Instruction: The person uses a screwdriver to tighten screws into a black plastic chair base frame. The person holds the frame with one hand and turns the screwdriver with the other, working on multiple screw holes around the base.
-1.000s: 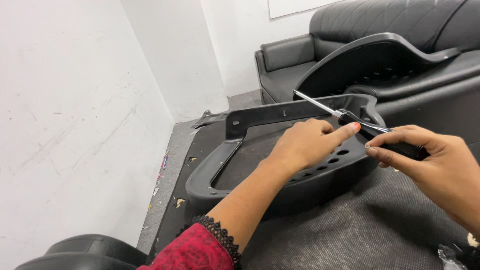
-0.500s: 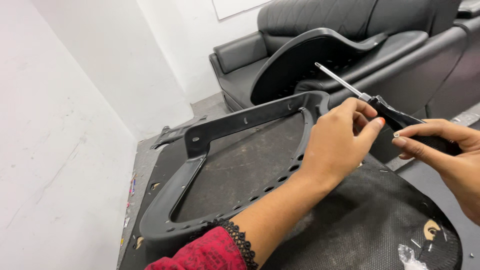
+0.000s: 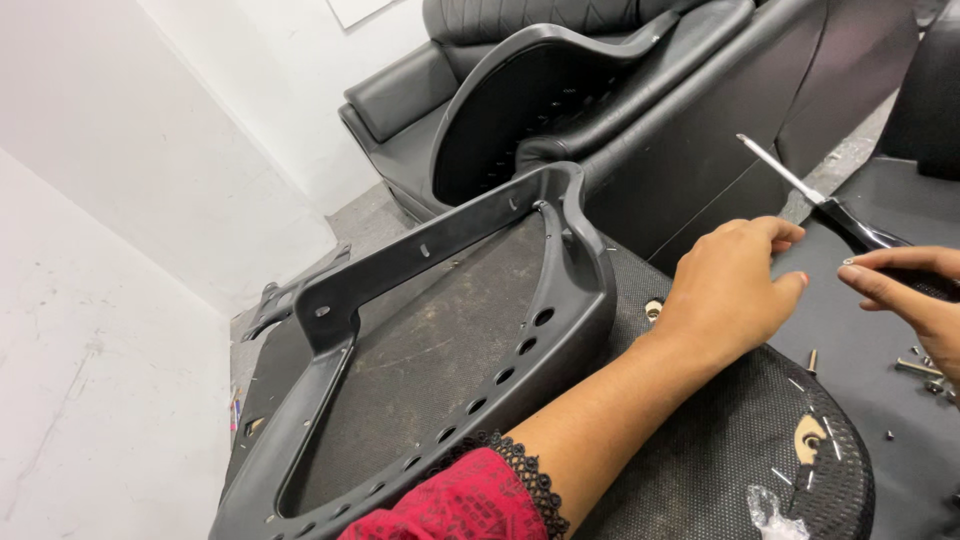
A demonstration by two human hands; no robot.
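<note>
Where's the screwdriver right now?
In the head view, the screwdriver is at the far right, held in the right hand, shaft pointing up-left, just beyond the left hand.

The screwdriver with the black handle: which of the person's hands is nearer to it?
Right. The right hand grips the screwdriver by its black handle at the frame's right edge. The left hand rests just beside it, fingertips near the shaft but apparently not touching.
</note>
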